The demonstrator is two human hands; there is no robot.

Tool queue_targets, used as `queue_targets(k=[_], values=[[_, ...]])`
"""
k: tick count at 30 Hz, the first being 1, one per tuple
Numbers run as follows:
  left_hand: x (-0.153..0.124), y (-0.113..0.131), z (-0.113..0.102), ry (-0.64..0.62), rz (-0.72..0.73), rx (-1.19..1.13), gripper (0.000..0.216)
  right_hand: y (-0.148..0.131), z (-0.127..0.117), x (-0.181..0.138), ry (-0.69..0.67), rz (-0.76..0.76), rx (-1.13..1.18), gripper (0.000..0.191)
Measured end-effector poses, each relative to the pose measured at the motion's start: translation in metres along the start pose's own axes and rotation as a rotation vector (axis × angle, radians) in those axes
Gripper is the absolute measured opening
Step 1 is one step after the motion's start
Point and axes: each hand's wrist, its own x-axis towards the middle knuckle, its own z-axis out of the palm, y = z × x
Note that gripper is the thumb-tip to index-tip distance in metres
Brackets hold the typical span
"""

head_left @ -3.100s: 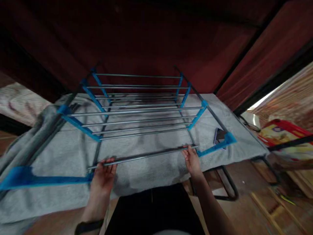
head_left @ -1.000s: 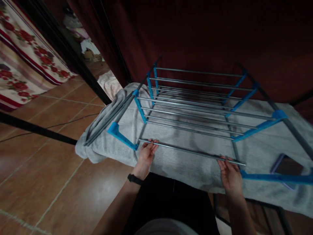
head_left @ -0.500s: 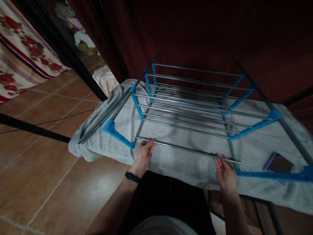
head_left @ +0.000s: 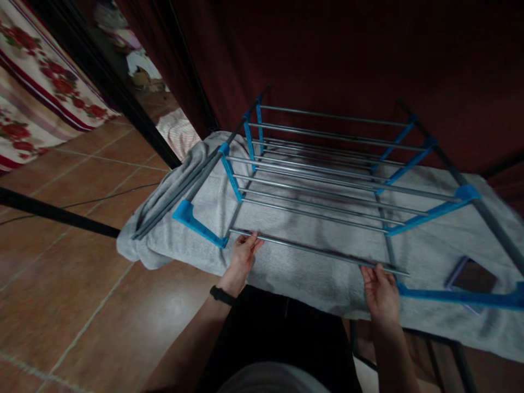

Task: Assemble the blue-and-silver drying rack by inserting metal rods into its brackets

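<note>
A rack frame [head_left: 327,180] of grey metal rods and blue plastic brackets lies on a grey towel-covered surface [head_left: 319,273]. I hold one loose metal rod [head_left: 315,251] across its near side. My left hand [head_left: 242,255] grips the rod's left end, close to a blue bracket [head_left: 196,222]. My right hand [head_left: 380,288] pinches the rod near its right end, beside another blue bracket [head_left: 458,297]. A black band sits on my left wrist.
A dark phone [head_left: 472,277] lies on the towel at the right. Dark red curtains hang behind the rack. Brown floor tiles, a black bar [head_left: 57,214] and a floral fabric [head_left: 36,98] are at the left.
Since the earliest frame my view has swung left, showing the floor. In the last second the rod and both hands have barely shifted.
</note>
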Motion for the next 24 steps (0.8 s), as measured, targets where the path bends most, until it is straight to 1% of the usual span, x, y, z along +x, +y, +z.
queue_targets(k=[7,15,18,21,24], values=[[-0.002,0.0,0.003,0.017,0.015,0.034,0.032,0.001,0.0,0.001,0.025,0.032,0.04,0.022],[-0.006,0.003,0.013,0.074,0.022,0.099,0.027,-0.002,0.004,-0.003,-0.095,0.043,0.126,0.017],[-0.005,0.005,0.014,0.085,-0.001,0.071,0.028,-0.004,0.009,-0.007,-0.102,0.048,0.102,0.016],[-0.004,0.008,0.014,0.06,-0.037,0.038,0.027,-0.003,0.014,-0.008,-0.08,0.031,0.093,0.013],[-0.002,0.012,0.014,0.061,-0.07,0.034,0.027,-0.002,0.016,-0.007,-0.081,0.035,0.1,0.017]])
